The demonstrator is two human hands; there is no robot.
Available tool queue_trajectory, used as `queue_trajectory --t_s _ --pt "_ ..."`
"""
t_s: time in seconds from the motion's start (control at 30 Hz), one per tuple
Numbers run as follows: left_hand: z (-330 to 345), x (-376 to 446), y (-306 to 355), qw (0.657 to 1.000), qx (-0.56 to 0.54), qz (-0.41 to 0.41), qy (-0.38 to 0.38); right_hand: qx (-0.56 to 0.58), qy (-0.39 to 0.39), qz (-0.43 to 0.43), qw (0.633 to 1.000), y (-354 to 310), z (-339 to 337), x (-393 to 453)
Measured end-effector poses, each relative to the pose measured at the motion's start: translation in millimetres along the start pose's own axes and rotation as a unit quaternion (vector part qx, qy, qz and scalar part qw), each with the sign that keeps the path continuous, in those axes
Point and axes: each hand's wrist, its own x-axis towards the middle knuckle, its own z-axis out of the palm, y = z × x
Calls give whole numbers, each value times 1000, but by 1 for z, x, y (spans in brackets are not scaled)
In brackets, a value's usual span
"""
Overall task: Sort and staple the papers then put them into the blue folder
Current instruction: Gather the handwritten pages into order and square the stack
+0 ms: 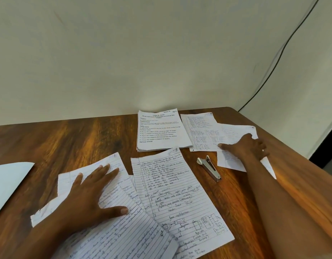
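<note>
the wooden table (68, 146) is strewn with loose handwritten pages (176, 199), unsorted and unstapled, so the job looks barely begun. a pale blue sheet at the left edge (6, 182) may be the folder; hard to tell. the left hand (90, 195) lies flat, fingers straight, on one page; the right hand (249, 146) presses flat on the far pages (204, 133). the stapler (210, 168) lies untouched between them.

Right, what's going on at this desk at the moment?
A person is gathering loose handwritten sheets spread over a wooden table. The left hand lies flat on the sheet numbered 2; the right hand reaches out and presses on the far-right sheets. The stapler lies untouched between them, with a printed stack behind. Nothing looks stapled yet.
</note>
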Motion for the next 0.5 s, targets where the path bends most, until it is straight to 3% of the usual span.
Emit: queue_trajectory --t_s 0.23,0.4,0.5 --pt "2 0 0 1000 9 6 -1 39 8 64 997 12 -11 -1" --pt "0 -4 0 1000 5 10 1 93 34 69 993 7 -13 -7" --pt "-1 -3 2 1000 7 12 3 137 5 60 989 11 -10 2"
